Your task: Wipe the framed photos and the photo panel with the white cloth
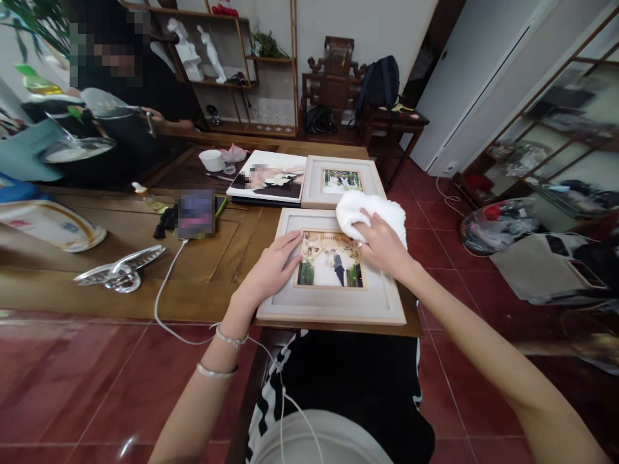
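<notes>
A light wooden picture frame (275, 303) lies flat at the table's near edge, with a wedding photo (329, 261) at its centre. My left hand (275, 264) rests on the frame's left side, fingers stretched out towards the photo. In my right hand (382, 248) is a white fluffy cloth (372, 216), bunched over the frame's upper right corner; its far part reaches towards a second picture frame (314, 183) lying behind. Beside that second frame is a photo album (268, 174) with a printed cover.
On the left of the table (193, 283) lie a phone (196, 212) with a white cable, a silver metal object (120, 267) and a small dropper bottle (147, 196). Another person (140, 71) stands behind pots at the far left. A chair (333, 77) stands at the back.
</notes>
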A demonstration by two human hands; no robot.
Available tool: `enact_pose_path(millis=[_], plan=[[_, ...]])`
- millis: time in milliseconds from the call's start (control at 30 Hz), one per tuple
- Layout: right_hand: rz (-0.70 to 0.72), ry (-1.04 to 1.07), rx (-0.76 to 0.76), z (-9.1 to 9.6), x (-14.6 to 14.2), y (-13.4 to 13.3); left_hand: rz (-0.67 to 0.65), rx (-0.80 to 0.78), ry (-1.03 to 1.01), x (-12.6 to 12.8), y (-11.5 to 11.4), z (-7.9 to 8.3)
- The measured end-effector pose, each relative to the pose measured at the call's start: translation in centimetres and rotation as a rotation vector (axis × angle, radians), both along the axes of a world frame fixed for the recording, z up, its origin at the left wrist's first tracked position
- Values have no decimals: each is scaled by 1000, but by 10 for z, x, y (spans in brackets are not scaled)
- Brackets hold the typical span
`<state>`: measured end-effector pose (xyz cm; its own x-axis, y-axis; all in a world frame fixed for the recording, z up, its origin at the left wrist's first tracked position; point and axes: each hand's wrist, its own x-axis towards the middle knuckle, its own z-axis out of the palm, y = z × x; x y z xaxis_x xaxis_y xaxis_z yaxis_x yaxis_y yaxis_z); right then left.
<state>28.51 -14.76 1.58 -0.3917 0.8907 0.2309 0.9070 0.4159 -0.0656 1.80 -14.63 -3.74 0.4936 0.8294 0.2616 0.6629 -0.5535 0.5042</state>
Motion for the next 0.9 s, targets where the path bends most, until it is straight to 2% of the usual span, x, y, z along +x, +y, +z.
enact_pose_path(millis=[100, 200, 333, 500, 633, 767, 900], plan=[[42, -59, -33, -1, -3, 13, -8, 6, -18, 0, 0, 0], [142, -117, -76, 0, -12, 1, -9, 12, -25, 0, 0, 1], [211, -133, -201, 12, -19, -39, -7, 9, -37, 2, 0, 1], [287, -110, -417, 43, -22, -95, -1, 16, -42, 2, -1, 0], [345, -71, -539, 60, -31, -125, 3, 15, -29, 2, 0, -1], [329, -44, -531, 52, -39, -129, 1, 25, -19, 2, 0, -1], [282, -26, -396, 28, -37, -107, 2, 32, -24, 2, -1, 1]])
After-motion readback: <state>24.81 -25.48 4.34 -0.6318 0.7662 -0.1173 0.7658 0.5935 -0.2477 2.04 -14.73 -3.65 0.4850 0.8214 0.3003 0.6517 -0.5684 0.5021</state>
